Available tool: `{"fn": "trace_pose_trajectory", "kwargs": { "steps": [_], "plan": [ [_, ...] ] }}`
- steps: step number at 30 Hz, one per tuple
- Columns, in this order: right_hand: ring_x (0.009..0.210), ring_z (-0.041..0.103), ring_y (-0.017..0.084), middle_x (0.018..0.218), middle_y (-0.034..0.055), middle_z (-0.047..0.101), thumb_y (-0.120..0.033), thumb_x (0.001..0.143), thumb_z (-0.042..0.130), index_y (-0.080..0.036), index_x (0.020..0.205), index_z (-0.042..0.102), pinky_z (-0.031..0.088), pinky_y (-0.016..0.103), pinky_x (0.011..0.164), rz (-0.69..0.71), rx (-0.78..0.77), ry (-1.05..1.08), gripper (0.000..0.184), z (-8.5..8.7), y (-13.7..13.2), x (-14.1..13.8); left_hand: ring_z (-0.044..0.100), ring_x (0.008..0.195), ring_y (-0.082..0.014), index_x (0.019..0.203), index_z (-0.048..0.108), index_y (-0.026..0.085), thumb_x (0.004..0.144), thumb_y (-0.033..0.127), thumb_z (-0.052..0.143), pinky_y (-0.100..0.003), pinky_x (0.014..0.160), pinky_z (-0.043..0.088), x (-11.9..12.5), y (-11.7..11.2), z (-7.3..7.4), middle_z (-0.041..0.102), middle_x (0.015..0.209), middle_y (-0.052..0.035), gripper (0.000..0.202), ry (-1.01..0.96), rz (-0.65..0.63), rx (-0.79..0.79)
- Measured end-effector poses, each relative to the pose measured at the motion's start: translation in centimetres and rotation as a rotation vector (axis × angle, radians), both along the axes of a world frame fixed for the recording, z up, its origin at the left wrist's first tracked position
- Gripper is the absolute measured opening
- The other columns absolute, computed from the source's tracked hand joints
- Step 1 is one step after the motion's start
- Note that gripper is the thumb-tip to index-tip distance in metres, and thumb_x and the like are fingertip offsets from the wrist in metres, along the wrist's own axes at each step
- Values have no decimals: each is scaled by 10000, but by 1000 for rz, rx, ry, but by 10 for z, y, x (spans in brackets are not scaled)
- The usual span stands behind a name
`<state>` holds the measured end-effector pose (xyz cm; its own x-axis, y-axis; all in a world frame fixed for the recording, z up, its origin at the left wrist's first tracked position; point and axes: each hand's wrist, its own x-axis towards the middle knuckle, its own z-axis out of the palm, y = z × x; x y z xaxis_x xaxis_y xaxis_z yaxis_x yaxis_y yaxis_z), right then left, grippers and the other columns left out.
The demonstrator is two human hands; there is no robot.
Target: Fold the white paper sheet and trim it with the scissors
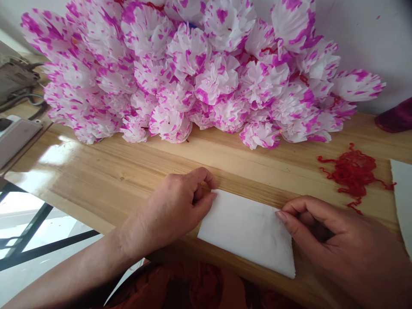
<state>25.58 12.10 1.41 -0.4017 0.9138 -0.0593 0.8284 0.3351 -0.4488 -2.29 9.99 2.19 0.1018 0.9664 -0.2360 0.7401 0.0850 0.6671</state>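
A folded white paper sheet (247, 231) lies flat near the front edge of the wooden table (128, 171). My left hand (175, 206) pinches its left upper corner with thumb and curled fingers. My right hand (334, 240) grips the paper's right edge, thumb on top and fingers curled. Both hands rest on the tabletop at either end of the sheet.
A large heap of white paper flowers with magenta blotches (199, 73) fills the back of the table against the wall. A tangle of red thread (354, 171) lies at the right, beside another white sheet (402, 197). A grey machine (16, 133) stands at the left.
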Motion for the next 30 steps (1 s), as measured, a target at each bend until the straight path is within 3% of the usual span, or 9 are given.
{"fn": "trace_pose_trajectory", "kwargs": {
  "steps": [12,18,23,30],
  "plan": [
    [385,549,108,565,-62,649,-471,902,588,-269,805,633,393,230,386,28,-67,8,229,-1,4,-1,449,446,-65,1000,624,218,874,213,549,-187,489,337,2,-3,1,496,514,109,147,64,-14,37],
    [380,484,82,517,-86,575,-349,884,604,-252,801,600,351,231,414,-3,-114,23,128,6,1,-6,437,437,-58,948,638,236,895,245,549,-174,483,337,0,-4,-3,474,509,109,104,110,-48,100],
    [432,495,76,539,-92,568,-297,873,614,-245,827,591,364,220,448,-12,-212,31,73,12,0,-4,482,452,-58,993,657,253,917,311,552,-165,490,365,-2,-9,-7,533,552,100,141,169,-65,137],
    [457,497,78,542,-89,558,-233,861,591,-238,793,581,354,224,471,-8,-210,80,69,12,-1,-4,564,519,-82,1117,664,302,932,301,563,-187,573,447,-3,-16,-11,667,692,71,211,233,-124,208]
  ]
}}
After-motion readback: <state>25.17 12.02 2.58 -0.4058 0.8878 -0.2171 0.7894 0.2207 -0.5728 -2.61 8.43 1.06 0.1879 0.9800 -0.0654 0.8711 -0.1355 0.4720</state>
